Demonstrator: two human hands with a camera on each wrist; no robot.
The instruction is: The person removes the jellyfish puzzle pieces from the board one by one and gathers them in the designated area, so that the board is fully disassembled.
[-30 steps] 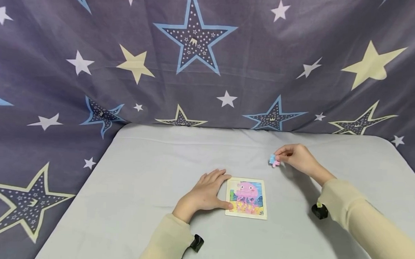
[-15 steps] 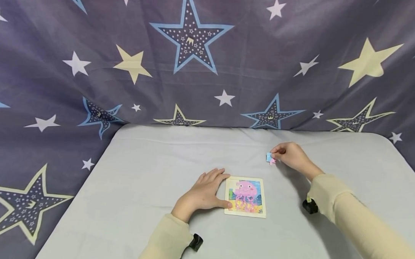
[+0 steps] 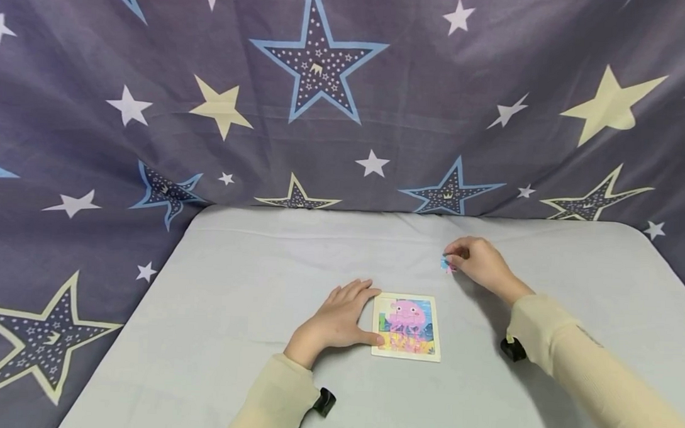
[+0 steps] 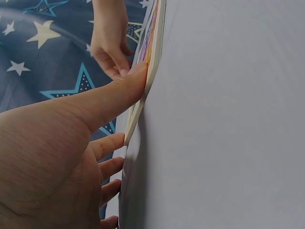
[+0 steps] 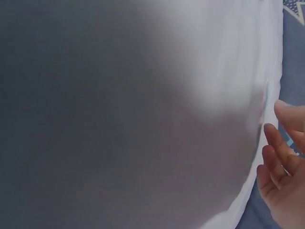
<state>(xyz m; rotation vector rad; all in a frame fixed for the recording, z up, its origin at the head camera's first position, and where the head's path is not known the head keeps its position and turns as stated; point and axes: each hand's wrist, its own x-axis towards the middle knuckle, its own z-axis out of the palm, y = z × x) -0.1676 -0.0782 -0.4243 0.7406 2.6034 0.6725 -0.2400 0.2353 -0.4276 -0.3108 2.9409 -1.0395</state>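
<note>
My left hand rests at the left side of a small framed jigsaw puzzle with a pink jellyfish picture. Its thumb lies over the pale frame and its fingers spread along the edge. In the left wrist view the thumb presses on the puzzle's rim. Farther back and to the right, my right hand has bent fingers at small blue and pink jigsaw pieces. The fingertips partly cover the pieces. The right wrist view shows my right hand with thumb and fingers slightly apart; a grip is unclear.
The puzzle and pieces are on a table with a pale grey cover. A dark curtain with star prints hangs behind it and along the left. A small black device sits at the left wrist, another black device at the right.
My right hand has shifted slightly left, and its fingers now cover more of the blue and pink jigsaw pieces. The left hand stays on the puzzle.
</note>
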